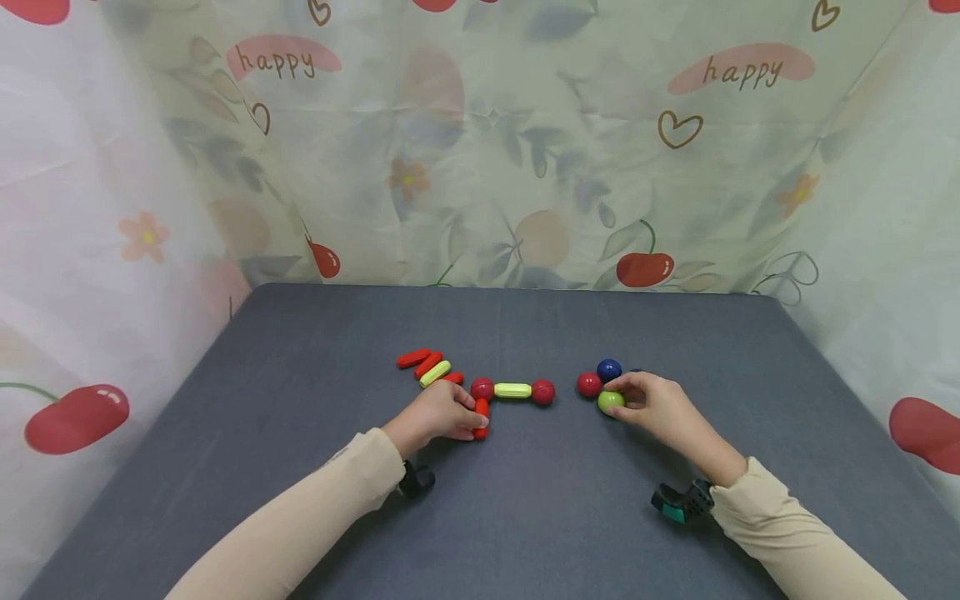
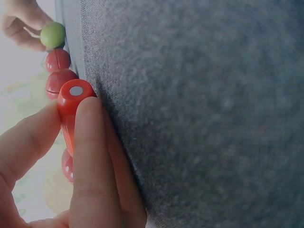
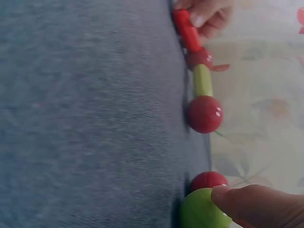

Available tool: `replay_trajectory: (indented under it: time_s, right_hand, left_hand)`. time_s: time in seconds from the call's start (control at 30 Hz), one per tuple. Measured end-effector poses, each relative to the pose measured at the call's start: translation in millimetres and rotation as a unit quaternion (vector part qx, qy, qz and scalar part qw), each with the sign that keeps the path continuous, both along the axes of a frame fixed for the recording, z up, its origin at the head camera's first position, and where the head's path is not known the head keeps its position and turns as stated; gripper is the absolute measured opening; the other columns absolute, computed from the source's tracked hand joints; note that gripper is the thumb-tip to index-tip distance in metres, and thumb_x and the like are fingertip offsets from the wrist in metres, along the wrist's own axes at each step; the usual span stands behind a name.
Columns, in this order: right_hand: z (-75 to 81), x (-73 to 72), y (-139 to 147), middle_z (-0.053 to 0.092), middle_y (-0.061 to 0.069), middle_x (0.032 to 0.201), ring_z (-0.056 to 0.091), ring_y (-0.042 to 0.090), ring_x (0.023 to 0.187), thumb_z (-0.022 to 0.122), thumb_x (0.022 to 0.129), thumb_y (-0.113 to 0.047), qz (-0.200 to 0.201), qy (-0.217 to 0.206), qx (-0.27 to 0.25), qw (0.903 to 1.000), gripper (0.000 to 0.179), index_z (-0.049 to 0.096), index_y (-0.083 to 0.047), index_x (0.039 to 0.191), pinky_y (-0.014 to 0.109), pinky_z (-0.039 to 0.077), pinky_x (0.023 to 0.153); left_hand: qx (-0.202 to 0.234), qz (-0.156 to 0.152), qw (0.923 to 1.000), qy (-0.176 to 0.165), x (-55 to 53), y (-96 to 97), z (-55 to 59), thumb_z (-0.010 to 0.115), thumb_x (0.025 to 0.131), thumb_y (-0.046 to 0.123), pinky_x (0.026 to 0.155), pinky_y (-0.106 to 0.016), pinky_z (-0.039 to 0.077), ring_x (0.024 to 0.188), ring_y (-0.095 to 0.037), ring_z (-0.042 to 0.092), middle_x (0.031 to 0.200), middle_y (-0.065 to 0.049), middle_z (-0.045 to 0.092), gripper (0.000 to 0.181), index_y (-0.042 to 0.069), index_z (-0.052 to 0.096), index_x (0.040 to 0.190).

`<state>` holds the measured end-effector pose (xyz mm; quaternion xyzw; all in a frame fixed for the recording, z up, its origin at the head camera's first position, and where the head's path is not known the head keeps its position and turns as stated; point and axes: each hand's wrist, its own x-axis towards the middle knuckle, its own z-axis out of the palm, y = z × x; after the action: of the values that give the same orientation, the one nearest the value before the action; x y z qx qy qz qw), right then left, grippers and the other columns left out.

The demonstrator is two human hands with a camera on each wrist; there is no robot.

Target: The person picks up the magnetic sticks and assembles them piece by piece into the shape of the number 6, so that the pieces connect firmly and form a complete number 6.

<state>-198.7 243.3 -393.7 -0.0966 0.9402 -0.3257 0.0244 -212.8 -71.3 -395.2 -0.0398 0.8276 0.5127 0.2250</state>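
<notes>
My left hand (image 1: pixel 442 410) pinches a red magnetic rod (image 1: pixel 482 419) between thumb and fingers; its near end shows a grey dot in the left wrist view. The rod's far end meets a red ball (image 1: pixel 482 388). From that ball a yellow-green rod (image 1: pixel 513 390) runs right to a second red ball (image 1: pixel 543 392). My right hand (image 1: pixel 660 410) pinches a green ball (image 1: pixel 611 403) with thumb and fingertips. Close by it sit another red ball (image 1: pixel 588 384) and a blue ball (image 1: pixel 609 370). A further dark blue piece is mostly hidden behind the right hand.
Loose rods lie behind the left hand: several red ones (image 1: pixel 413 358) and a yellow-green one (image 1: pixel 435 373). Everything rests on a dark grey cloth-covered table (image 1: pixel 510 517). A printed curtain (image 1: pixel 495 150) hangs along the table's back and sides.
</notes>
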Motion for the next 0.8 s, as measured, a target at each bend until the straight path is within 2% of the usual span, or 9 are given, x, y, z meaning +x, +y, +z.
replay_trajectory:
  time_s: [0.37,0.6,0.8]
  right_hand:
    - [-4.9,-0.9,-1,0.067,0.014,0.109,0.067,0.024,0.096,0.073,0.086,-0.015,0.005,-0.008,0.012,0.9999,0.029,0.066,-0.006,0.113,0.038,0.054,0.076]
    - [-3.3,-0.4,-3,0.066,0.013,0.112,0.067,0.023,0.097,0.074,0.086,-0.02,0.005,-0.016,0.011,0.9998,0.03,0.067,-0.008,0.113,0.038,0.054,0.078]
    - [2.2,3.6,-11,0.066,0.013,0.116,0.067,0.024,0.099,0.075,0.085,-0.022,0.01,-0.007,0.002,0.9999,0.031,0.067,-0.011,0.114,0.04,0.054,0.081]
  left_hand:
    - [-0.005,0.002,1.0,0.0,-0.5,0.5,-0.6,0.077,0.08,0.003,0.064,-0.028,0.057,0.064,-0.012,0.064,0.092,-0.013,0.062,0.028,-0.003,0.058,0.1]
    - [0.0,0.003,1.0,-0.004,-0.5,0.7,-1.0,0.076,0.08,0.002,0.065,-0.029,0.058,0.064,-0.012,0.064,0.093,-0.012,0.061,0.028,-0.004,0.058,0.101]
    - [-0.003,0.002,1.0,-0.004,-0.9,0.3,-1.1,0.077,0.081,0.003,0.065,-0.029,0.058,0.065,-0.013,0.065,0.094,-0.013,0.062,0.029,-0.004,0.058,0.101]
